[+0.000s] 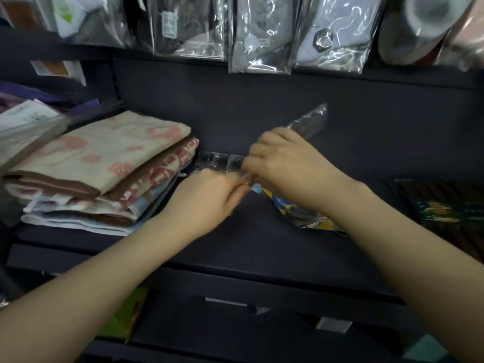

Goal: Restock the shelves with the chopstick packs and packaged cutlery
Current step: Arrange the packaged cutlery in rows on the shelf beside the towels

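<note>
Both my hands meet over the middle of a dark shelf (262, 244). My right hand (285, 163) grips a clear plastic cutlery pack (310, 121) whose far end sticks up past my fingers; its near end with a yellow and blue label (301, 213) shows under my wrist. My left hand (209, 197) pinches the same bundle from the left. A second clear pack (220, 161) lies flat on the shelf just behind my left hand. How many packs my hands hold is hidden.
A stack of folded towels (104, 174) fills the shelf's left part. Dark chopstick packs (445, 205) lie at the right. Bagged socks (259, 35) hang above. A lower shelf (235, 323) holds a green package (128, 315).
</note>
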The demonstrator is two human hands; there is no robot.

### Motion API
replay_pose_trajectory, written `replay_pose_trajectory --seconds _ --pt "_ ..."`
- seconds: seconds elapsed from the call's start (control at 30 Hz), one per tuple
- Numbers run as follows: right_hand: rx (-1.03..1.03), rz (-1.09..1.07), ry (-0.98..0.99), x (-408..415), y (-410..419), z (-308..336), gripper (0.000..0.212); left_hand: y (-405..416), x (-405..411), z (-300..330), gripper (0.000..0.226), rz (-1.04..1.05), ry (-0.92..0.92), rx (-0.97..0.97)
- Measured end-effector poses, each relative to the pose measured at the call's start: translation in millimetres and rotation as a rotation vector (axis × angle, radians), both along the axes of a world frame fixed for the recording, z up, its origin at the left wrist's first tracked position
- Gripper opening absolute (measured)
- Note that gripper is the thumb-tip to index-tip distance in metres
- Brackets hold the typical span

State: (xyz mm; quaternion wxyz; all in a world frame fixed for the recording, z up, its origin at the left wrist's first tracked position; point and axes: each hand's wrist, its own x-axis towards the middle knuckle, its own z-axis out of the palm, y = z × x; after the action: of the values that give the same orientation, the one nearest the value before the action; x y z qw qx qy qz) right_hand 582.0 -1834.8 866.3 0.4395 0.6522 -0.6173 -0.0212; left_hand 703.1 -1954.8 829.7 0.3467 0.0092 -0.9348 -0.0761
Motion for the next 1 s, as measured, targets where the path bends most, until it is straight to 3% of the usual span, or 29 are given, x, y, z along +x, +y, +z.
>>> replay_pose_trajectory --seconds 0.1,0.17,0.23,0.3,0.37,0.43,0.5,0.57,0.6,0.7,0.83,1.0 --pt "-0.339 -0.08 -0.323 -11.7 -3.4 5.1 0.04 -10.7 4.0 -9.1 0.031 -0.069 -0.165 0.573" --pt "-0.406 -0.245 -0.726 -26.0 -3.9 7.8 0.058 -15.6 4.1 -17.5 0.026 -0.095 -0.178 0.926" --pt "-0.315 -0.275 -1.289 -39.3 -8.3 4.6 0.059 -19.1 4.5 -23.0 0.024 -0.119 -0.178 1.078" --pt "-0.189 -0.156 -1.782 -51.8 -20.2 -3.9 0.052 -21.9 3.6 -24.9 0.018 -0.133 -0.202 1.113" --pt "-0.176 -0.078 -1.976 -62.3 -35.3 -11.6 0.043 -24.3 0.6 -25.1 0.01 -0.175 -0.216 1.115" --pt "-0.232 -0.064 -2.017 -69.3 -49.3 -15.8 0.027 -26.7 -3.8 -25.2 0.005 -0.196 -0.222 1.033" --pt "-0.259 -0.125 -1.972 -75.1 -61.3 -18.2 0.012 -34.8 -8.2 -28.4 0.03 -0.103 -0.273 0.674" --pt "-0.221 -0.207 -1.877 -80.1 -69.6 -21.8 0.012 -43.2 -7.7 -31.0 0.065 -0.008 -0.374 0.295" --pt "-0.193 -0.243 -1.815 -83.1 -72.6 -24.8 0.012 -47.8 -6.9 -32.8 0.082 -0.021 -0.448 0.194" --pt "-0.122 -0.326 -1.61 -89.5 -76.7 -34.8 0.012 -57.0 -7.6 -38.4 0.105 -0.089 -0.644 0.082" --pt "0.094 -0.42 -1.416 -97.8 -74.2 -45.4 0.027 -61.0 -12.9 -38.7 0.097 -0.084 -0.735 0.045" --pt "0.181 -0.458 -1.433 -108.9 -71.5 -52.7 0.027 -66.2 -16.3 -36.0 0.078 -0.096 -0.792 0.045"
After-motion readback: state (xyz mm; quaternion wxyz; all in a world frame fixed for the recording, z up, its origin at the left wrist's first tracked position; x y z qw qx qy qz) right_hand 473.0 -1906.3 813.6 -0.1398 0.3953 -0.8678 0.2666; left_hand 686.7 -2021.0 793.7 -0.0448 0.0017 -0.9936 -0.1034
